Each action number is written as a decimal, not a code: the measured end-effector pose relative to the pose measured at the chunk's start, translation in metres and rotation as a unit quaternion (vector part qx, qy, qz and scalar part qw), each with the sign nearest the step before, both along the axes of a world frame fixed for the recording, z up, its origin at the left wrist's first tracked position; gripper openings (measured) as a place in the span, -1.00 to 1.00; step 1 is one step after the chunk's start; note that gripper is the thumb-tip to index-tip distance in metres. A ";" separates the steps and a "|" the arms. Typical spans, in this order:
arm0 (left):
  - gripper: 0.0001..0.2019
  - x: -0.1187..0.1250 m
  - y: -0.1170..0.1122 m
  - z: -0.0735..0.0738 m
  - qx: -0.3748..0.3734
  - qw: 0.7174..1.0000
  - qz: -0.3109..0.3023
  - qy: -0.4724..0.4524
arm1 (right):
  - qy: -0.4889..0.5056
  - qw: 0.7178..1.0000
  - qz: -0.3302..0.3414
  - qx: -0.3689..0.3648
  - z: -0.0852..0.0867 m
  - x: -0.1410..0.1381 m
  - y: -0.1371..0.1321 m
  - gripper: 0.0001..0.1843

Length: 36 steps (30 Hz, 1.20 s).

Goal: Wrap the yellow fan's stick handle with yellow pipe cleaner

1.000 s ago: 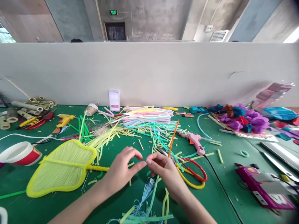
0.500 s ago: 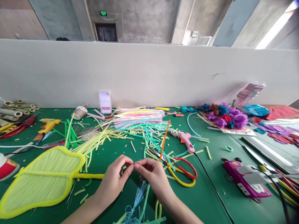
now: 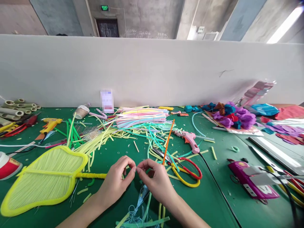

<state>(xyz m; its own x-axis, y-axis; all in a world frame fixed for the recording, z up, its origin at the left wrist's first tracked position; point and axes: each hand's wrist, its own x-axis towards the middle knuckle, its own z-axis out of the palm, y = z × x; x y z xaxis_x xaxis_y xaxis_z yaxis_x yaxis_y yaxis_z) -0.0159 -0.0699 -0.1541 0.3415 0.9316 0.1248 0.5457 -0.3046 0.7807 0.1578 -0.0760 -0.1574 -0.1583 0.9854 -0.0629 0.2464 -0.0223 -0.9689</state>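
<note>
The small gap that was showing between the left hand and the right hand a second ago is now closing, so that the fingertips are meeting, or almost meeting, above the green table. This is suggesting fine work that is needing both hands at one spot. Each thumb is bending towards its index finger in a narrow pinch; whether anything thin is sitting between the fingertips, one cannot tell.

The nearest loose thing, a bundle of fine blue strands, is lying on the table just below the right hand, partly hidden by it. It is looking wispy and tangled, its strands spreading out towards the table's near edge. To the left, a yellow-green leaf-shaped hand fan is lying flat, its thick outline framing rows of thin ribs; its wrapped handle is pointing at the left hand, and whether the two are touching is unclear.

Beyond the right hand, scissors with red and yellow handles are lying beside an orange stem, with a pink glue gun resting past them. Farther back, a pastel bundle of chenille stems is lying near the pale partition.
</note>
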 end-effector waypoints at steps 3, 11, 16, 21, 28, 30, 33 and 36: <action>-0.79 0.000 -0.002 0.003 -0.039 0.998 0.002 -0.041 | 0.019 1.000 0.005 -0.001 0.002 0.000 0.000 -0.87; -0.74 0.000 -0.005 0.008 -0.093 0.990 0.004 -0.105 | 0.116 0.992 0.013 -0.048 0.002 -0.001 0.000 -0.69; -0.73 -0.002 -0.006 0.008 -0.103 0.987 0.000 -0.122 | 0.149 0.986 0.021 -0.065 0.001 -0.001 0.001 -0.60; -0.73 -0.004 -0.004 0.008 -0.162 0.970 0.000 -0.181 | 0.193 0.976 0.036 -0.093 0.007 0.000 0.001 -0.58; -0.71 -0.003 -0.006 0.011 -0.144 0.977 0.001 -0.160 | 0.103 0.994 0.027 -0.019 0.005 0.002 0.001 -0.70; -0.72 -0.002 -0.008 0.010 -0.124 0.982 0.002 -0.139 | 0.045 0.998 0.027 0.029 0.003 0.002 0.001 -0.78; -0.74 -0.002 -0.009 0.009 -0.099 0.988 0.000 -0.123 | 0.000 0.997 0.038 0.064 0.002 0.002 0.000 -0.85; -0.74 -0.001 -0.009 0.008 -0.098 0.987 -0.005 -0.131 | -0.019 0.995 0.043 0.093 0.002 0.001 -0.001 -0.88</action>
<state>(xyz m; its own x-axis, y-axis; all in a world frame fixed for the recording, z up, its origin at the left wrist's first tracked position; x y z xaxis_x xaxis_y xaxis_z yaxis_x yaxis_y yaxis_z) -0.0171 -0.0792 -0.1466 0.3304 0.9435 0.0266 0.3158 -0.1370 0.9389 0.1585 -0.0766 -0.1553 -0.2444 0.9632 0.1121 0.2752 0.1798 -0.9444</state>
